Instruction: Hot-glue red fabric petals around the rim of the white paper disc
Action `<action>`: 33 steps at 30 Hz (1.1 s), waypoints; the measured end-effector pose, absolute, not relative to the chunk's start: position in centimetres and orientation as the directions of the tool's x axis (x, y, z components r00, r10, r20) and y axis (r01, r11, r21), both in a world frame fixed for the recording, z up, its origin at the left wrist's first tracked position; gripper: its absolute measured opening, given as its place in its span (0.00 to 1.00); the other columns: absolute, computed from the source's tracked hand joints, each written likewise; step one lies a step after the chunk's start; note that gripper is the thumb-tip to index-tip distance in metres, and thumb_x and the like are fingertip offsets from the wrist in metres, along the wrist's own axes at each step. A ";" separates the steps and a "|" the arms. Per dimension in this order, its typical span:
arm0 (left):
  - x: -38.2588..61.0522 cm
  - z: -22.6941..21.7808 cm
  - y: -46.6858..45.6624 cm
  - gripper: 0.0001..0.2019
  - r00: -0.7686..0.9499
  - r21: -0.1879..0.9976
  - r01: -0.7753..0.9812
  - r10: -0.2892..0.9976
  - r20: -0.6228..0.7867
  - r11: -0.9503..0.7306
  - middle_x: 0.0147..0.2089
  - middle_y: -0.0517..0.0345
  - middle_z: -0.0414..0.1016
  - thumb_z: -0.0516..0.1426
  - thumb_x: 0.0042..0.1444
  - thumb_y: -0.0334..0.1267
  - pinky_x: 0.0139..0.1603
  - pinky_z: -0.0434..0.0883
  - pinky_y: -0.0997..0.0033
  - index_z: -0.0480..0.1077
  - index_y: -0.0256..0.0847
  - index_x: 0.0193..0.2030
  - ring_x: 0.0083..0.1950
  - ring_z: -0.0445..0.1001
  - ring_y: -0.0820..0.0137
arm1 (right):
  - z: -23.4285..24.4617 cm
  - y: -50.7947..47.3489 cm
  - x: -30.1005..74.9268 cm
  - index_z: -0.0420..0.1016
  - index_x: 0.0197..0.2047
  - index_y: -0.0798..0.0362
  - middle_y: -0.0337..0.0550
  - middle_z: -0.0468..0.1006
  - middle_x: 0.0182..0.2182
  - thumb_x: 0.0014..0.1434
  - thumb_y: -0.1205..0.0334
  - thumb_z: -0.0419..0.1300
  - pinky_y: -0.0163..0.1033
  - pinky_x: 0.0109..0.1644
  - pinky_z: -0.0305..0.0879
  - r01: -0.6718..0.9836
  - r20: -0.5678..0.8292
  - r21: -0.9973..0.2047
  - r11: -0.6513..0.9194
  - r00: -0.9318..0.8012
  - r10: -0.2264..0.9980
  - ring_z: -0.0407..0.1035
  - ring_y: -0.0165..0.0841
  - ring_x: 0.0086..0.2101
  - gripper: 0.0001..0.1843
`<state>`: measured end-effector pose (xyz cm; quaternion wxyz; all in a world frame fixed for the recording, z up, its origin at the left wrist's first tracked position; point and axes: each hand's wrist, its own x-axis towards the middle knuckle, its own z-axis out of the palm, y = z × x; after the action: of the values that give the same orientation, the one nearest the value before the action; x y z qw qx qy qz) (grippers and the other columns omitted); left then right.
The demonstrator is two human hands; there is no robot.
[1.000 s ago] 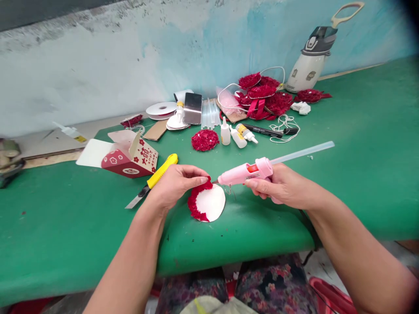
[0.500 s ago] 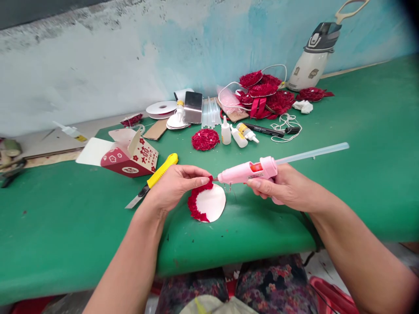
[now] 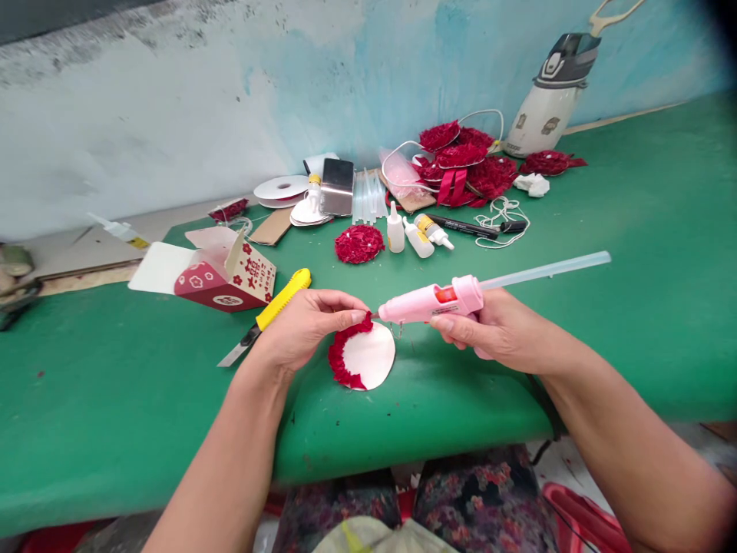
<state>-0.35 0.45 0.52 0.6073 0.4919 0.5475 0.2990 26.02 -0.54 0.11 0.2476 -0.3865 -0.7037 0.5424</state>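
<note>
A white paper disc [image 3: 368, 357] with a red ruffled ribbon trim [image 3: 341, 359] along its left edge lies near the front of the green table [image 3: 115, 369]. My left hand [image 3: 305, 326] is closed, its fingertips pinching the red trim at the disc's top edge. My right hand [image 3: 500, 329] grips a pink hot glue gun [image 3: 429, 301]. The gun's nozzle points left and meets the trim right by my left fingertips. A clear glue stick [image 3: 544, 269] juts from the back of the gun to the right.
A yellow-handled utility knife [image 3: 270, 313] and an open red gift box [image 3: 224, 278] lie to the left. Behind are a finished red rosette [image 3: 359, 243], small glue bottles [image 3: 418, 236], a black marker [image 3: 464, 226], spare glue sticks [image 3: 367, 200], a heap of red rosettes [image 3: 466, 165] and a white jug [image 3: 546, 100].
The glue gun has edged a little to the right and up while its nozzle stays at the trim. My left hand keeps the same pinch. The view has shifted slightly.
</note>
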 end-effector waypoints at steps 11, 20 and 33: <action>-0.2 0.7 0.5 0.11 0.199 0.918 0.173 0.900 -0.388 0.358 0.29 0.55 0.78 0.70 0.40 0.39 0.33 0.67 0.76 0.80 0.36 0.31 0.31 0.71 0.73 | -0.1 -0.5 25.9 0.65 0.26 0.55 0.32 0.56 0.20 0.63 0.46 0.54 0.33 0.21 0.44 0.271 -0.052 -0.954 0.130 -0.574 0.817 0.49 0.23 0.19 0.22; -0.1 0.8 0.6 0.11 0.192 0.919 0.179 0.903 -0.383 0.352 0.26 0.57 0.77 0.69 0.40 0.39 0.31 0.65 0.75 0.80 0.36 0.30 0.28 0.69 0.74 | 0.6 -0.7 25.8 0.72 0.31 0.55 0.32 0.54 0.19 0.63 0.45 0.54 0.34 0.22 0.44 0.315 -0.049 -0.936 0.158 -0.561 0.827 0.47 0.25 0.20 0.21; 0.1 1.0 0.3 0.12 0.192 0.923 0.226 0.915 -0.356 0.312 0.28 0.56 0.77 0.68 0.42 0.43 0.33 0.67 0.74 0.78 0.37 0.30 0.30 0.71 0.72 | 0.1 -0.5 25.8 0.67 0.28 0.54 0.31 0.52 0.19 0.63 0.46 0.54 0.33 0.22 0.44 0.340 -0.048 -0.924 0.177 -0.560 0.827 0.48 0.24 0.20 0.20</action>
<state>0.13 0.35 1.00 0.5824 0.5067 0.5629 0.2955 25.80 -0.53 0.09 0.2433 -0.4013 -0.7275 0.5005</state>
